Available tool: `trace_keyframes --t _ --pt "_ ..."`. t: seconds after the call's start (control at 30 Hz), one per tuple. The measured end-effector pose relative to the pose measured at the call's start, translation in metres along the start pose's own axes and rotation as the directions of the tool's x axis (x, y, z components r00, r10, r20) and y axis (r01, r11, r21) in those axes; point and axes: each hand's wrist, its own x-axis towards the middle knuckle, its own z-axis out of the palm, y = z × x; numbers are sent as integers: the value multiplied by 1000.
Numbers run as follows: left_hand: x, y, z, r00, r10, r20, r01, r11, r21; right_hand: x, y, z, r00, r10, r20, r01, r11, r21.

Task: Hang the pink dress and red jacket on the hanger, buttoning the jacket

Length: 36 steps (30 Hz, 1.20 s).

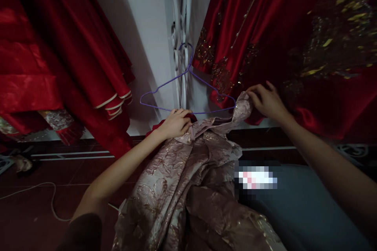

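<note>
Above a dark red floor (29, 227) and against a pale wall (141, 27), red clothes (241, 27) crowd both sides of a white rack (185, 0) where a purple hanger (165, 86) hooks on. Just below, the brocade garment (165, 180) has its top edge gripped by the left hand (176, 123) and a raised end pinched by the right hand (266, 102). Its bottom is cut off, and pixelation blurs something beside it.

The garment (165, 180) is pinkish-beige with gold florals, the hanger (189, 69) purple.
</note>
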Motion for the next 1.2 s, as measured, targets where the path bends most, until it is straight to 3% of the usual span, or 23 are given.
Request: trace_keyframes --t 0.3,0.53,0.67,0.8,0.87,0.93,1.07,1.1,1.2 --pt "1 0 1 1000 -5 5 5 999 -32 3 9 6 993 -75 -87 77 997 18" --pt "22 12 15 999 6 -35 -12 987 -158 35 -40 -10 979 -201 -34 200 979 -35" --pt "41 24 28 995 -45 -90 18 961 -276 49 -62 -3 988 -105 -113 120 984 133" --pt "44 24 27 971 -116 -209 24 917 -399 52 -66 13 987 34 -159 17 950 312" --pt "33 11 23 928 -209 -307 56 895 -442 53 -64 16 983 51 -176 10 944 328" --pt "12 -12 20 831 -371 -415 154 869 -470 54 -60 15 981 51 -188 14 945 328" --pt "-43 -68 29 476 -685 -552 432 729 -531 57 -57 6 982 49 -184 16 943 334" --pt "-55 -79 35 431 -713 -553 464 701 -541 57 -57 5 983 50 -177 13 940 341" --pt "-79 -98 53 430 -762 -484 503 648 -572 59 -57 5 985 63 -163 1 931 366"
